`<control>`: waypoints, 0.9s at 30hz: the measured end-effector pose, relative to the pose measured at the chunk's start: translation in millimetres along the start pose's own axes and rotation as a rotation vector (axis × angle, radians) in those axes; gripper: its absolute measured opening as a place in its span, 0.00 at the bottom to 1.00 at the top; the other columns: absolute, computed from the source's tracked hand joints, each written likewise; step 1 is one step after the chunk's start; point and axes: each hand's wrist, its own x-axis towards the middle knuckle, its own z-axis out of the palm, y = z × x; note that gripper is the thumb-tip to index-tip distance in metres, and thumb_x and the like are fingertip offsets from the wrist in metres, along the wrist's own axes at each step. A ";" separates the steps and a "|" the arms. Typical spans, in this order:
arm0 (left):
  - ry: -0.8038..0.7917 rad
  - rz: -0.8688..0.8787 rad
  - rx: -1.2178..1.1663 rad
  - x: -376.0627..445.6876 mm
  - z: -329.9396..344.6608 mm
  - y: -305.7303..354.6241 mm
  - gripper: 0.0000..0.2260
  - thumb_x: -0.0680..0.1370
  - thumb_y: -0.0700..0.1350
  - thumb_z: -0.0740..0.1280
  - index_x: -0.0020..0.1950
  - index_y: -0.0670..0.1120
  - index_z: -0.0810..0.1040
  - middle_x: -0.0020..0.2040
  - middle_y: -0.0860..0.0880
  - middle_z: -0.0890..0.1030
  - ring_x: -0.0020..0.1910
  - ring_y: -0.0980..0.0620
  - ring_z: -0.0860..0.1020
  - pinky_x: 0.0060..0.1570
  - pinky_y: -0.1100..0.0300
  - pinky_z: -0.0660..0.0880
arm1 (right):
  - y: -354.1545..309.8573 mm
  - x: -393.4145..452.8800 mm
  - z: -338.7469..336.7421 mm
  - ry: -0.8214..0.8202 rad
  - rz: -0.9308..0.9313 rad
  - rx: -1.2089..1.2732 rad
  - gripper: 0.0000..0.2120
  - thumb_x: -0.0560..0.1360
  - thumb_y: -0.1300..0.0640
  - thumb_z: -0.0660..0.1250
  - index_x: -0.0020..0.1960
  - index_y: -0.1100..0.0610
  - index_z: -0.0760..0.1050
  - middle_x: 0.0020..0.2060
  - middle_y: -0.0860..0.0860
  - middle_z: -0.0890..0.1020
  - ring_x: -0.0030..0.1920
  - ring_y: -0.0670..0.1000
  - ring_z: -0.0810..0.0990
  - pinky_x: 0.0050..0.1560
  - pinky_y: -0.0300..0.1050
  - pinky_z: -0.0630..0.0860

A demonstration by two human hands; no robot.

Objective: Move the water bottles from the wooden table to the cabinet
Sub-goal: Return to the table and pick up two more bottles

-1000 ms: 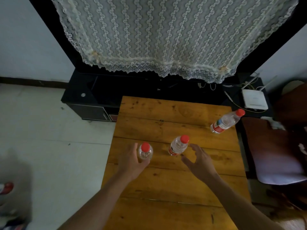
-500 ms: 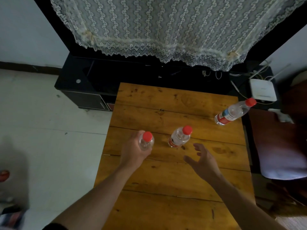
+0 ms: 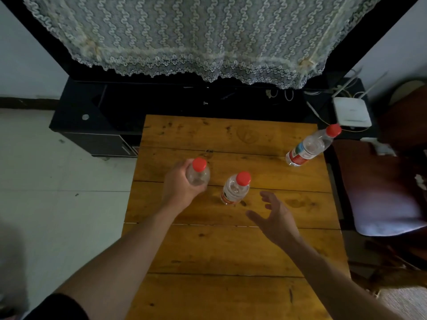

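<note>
Standing wrapped in the left hand (image 3: 182,188), a clear plastic water bottle with a red screw cap (image 3: 198,173) sits over the left part of the bench, its long axis close to upright and its cap pointing up toward the camera. The left grip is curled tight around the bottle's body from the left side; whether its base touches the wood cannot be told from this view.

Just to its right, a second clear red-capped bottle with a red label (image 3: 236,188) stands on the wood on its own, upright, its cap leaning slightly up and to the right in the wide lens. The right hand (image 3: 276,219) hovers near it, below and to the right, with the grip spread wide, fingers fanned apart and touching nothing.

Well apart, at the far right edge of the planks, a third clear red-capped bottle with a red and blue label (image 3: 310,147) stands on its base, its long axis appearing slanted with the cap pointing up and right.

All three are on the orange-brown wooden plank bench (image 3: 231,250). Beyond its far edge runs the low black cabinet (image 3: 97,125). A white lace cloth (image 3: 184,35) hangs above the cabinet. On the cabinet's right end lies a white router with antennas (image 3: 352,112).
</note>
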 end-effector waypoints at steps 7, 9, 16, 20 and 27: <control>0.003 0.041 0.019 -5.3 -2.3 -12.7 0.31 0.65 0.48 0.82 0.65 0.48 0.74 0.55 0.57 0.73 0.55 0.58 0.72 0.50 0.73 0.66 | -11.0 11.8 20.6 0.017 -0.004 0.239 0.39 0.66 0.46 0.79 0.72 0.50 0.66 0.65 0.48 0.75 0.61 0.48 0.75 0.54 0.47 0.78; -0.003 0.060 0.015 -5.2 -2.0 -15.4 0.32 0.65 0.48 0.81 0.66 0.48 0.74 0.56 0.56 0.75 0.56 0.57 0.73 0.54 0.68 0.70 | -15.2 15.4 28.9 0.014 0.021 0.351 0.39 0.64 0.47 0.80 0.70 0.49 0.66 0.64 0.45 0.76 0.61 0.48 0.76 0.56 0.50 0.78; 0.015 0.069 0.019 -5.2 -0.8 -18.8 0.31 0.65 0.48 0.82 0.65 0.47 0.74 0.56 0.54 0.77 0.55 0.56 0.74 0.56 0.62 0.73 | -9.1 30.7 56.0 0.059 0.045 0.520 0.41 0.55 0.39 0.81 0.65 0.46 0.71 0.60 0.42 0.79 0.61 0.45 0.77 0.59 0.57 0.79; 0.000 0.046 0.006 -1.9 3.2 -21.4 0.31 0.64 0.48 0.82 0.64 0.49 0.74 0.54 0.57 0.75 0.55 0.56 0.74 0.57 0.59 0.74 | -2.4 39.1 68.1 0.112 0.032 0.530 0.37 0.56 0.41 0.81 0.62 0.46 0.72 0.57 0.42 0.80 0.60 0.45 0.78 0.59 0.57 0.79; -0.022 -0.071 -0.125 -2.7 16.3 -35.3 0.31 0.65 0.45 0.82 0.65 0.49 0.73 0.59 0.53 0.77 0.60 0.54 0.74 0.60 0.58 0.74 | -2.0 45.9 78.1 0.196 -0.054 0.487 0.33 0.61 0.52 0.83 0.61 0.49 0.72 0.54 0.42 0.81 0.55 0.43 0.79 0.57 0.53 0.80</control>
